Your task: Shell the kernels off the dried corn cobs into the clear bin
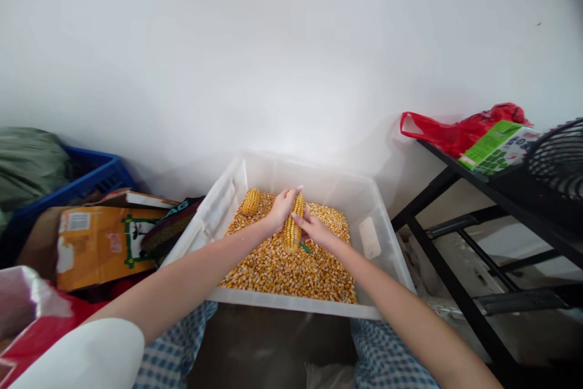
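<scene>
Both my hands are on one yellow ear of corn (291, 236), held tilted above a bed of loose kernels. My left hand (283, 208) wraps its upper left side, fingers closed. My right hand (311, 225) grips it from the right, with the thumb lying across the kernels. Beneath them, loose corn kernels (282, 277) cover the bottom of a translucent plastic bin (314, 304). A second ear of corn (251, 201) rests on the kernels at the bin's back left. Close under my right hand lies a small green object (305, 247), too small to name.
Left of the bin are an orange cardboard box (100, 243), a dark mesh bag (175, 225) and a blue crate (98, 173). To the right stands a black metal rack (449, 249) bearing a red plastic bag (478, 125), a green-and-white box (496, 146) and a black fan (558, 155). A white wall rises behind.
</scene>
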The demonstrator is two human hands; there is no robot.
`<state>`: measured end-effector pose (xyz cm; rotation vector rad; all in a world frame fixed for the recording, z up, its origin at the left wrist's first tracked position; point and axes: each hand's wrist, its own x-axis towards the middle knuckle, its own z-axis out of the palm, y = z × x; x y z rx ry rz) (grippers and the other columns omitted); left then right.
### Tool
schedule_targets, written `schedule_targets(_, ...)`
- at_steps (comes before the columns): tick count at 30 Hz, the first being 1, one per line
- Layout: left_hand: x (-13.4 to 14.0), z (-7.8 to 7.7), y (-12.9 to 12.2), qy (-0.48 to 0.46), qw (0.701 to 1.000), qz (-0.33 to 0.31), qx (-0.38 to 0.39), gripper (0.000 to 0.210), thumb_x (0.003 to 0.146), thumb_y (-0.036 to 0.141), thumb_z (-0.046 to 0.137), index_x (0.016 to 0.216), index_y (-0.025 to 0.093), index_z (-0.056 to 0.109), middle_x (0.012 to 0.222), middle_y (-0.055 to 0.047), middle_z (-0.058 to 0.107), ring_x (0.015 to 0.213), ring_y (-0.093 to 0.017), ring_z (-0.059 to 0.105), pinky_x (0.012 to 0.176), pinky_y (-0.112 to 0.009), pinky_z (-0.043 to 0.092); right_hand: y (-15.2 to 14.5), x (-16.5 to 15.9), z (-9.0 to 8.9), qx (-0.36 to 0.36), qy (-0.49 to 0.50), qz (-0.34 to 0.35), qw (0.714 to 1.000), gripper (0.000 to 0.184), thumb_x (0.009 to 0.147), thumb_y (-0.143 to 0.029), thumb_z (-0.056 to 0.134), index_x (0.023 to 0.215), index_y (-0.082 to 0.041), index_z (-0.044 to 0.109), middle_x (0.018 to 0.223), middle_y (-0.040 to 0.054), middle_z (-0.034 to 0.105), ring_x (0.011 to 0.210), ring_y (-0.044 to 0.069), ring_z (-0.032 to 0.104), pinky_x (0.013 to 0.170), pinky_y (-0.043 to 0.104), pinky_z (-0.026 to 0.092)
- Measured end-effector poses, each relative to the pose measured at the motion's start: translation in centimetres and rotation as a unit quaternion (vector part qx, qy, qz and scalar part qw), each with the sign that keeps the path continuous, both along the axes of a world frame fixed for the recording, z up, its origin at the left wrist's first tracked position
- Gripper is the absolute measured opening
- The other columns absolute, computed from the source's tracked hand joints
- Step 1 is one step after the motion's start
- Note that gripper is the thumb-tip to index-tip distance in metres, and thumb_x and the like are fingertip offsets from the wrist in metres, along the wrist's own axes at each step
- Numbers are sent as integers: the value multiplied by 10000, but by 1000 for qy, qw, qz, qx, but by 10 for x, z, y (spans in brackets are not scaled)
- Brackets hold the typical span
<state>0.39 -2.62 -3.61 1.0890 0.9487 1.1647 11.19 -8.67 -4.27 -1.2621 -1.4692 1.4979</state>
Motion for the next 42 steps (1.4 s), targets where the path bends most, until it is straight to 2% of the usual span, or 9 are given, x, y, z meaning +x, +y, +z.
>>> schedule_targets(7,1,5,-3,-44,997,-49,-36,360,655,509,549,755,168,493,584,-7,554,546,-160,561,525,-274,447,-2,1,3,-4,12,-3,1000,397,760,-494,472,1008,-184,492,804,31,605,647,120,580,563,246,497)
schedule_targets(12,2,9,-4,-51,997,-44,-44,386,634,515,556,767,154,519,586,-11,558,525,-154,553,519,-273,446,-3,3,11,0,11,14,1000,425,756,-520,458,1068,-233,468,872,25,593,645,118,573,517,237,488)
schedule_targets(15,4,9,-5,-53,997,-47,-35,382,628,517,557,748,155,535,602,-8,566,556,-148,555,547,-260,444,-3,2,16,15,4,-18,1000,454,748,-541,454,1106,-264,432,929,24,579,672,120,564,468,202,457)
schedule_targets(18,6,9,-5,-61,995,-62,-44,375,626,508,566,744,153,549,617,-8,570,571,-142,554,564,-252,445,-1,2,17,22,2,-44,999,475,741,-554,453,1106,-251,434,949,33,567,674,113,551,460,183,431)
schedule_targets(23,7,10,-3,-64,992,-74,-84,401,616,514,569,762,141,566,605,-17,578,541,-145,550,547,-259,448,-1,5,17,19,15,-15,1000,490,740,-554,454,1105,-227,442,937,39,564,643,105,544,488,199,442)
schedule_targets(29,4,19,-5,-60,992,-88,-72,373,648,508,550,745,149,551,571,-12,575,494,-141,541,499,-255,444,-6,6,23,20,38,-5,999,441,760,-518,452,1096,-233,466,972,42,554,701,117,561,537,216,476)
schedule_targets(34,4,29,-11,-79,985,-124,-95,437,666,541,523,847,147,566,610,-43,608,539,-172,576,509,-280,455,-5,4,29,24,-19,-42,999,453,768,-563,389,1097,-265,479,1014,31,539,788,138,559,499,194,458)
schedule_targets(38,6,30,-14,-100,984,-128,-78,460,676,547,513,874,136,569,629,-57,612,556,-172,580,534,-280,460,-4,2,29,63,-28,-72,995,474,770,-562,386,1115,-252,481,1037,39,537,850,148,549,595,222,468)
schedule_targets(42,8,24,-9,-84,988,-113,-66,432,678,536,515,837,139,578,619,-37,602,544,-158,568,540,-272,456,-5,3,27,98,-29,-69,992,479,783,-555,364,1091,-219,510,1091,51,517,953,165,514,701,242,462)
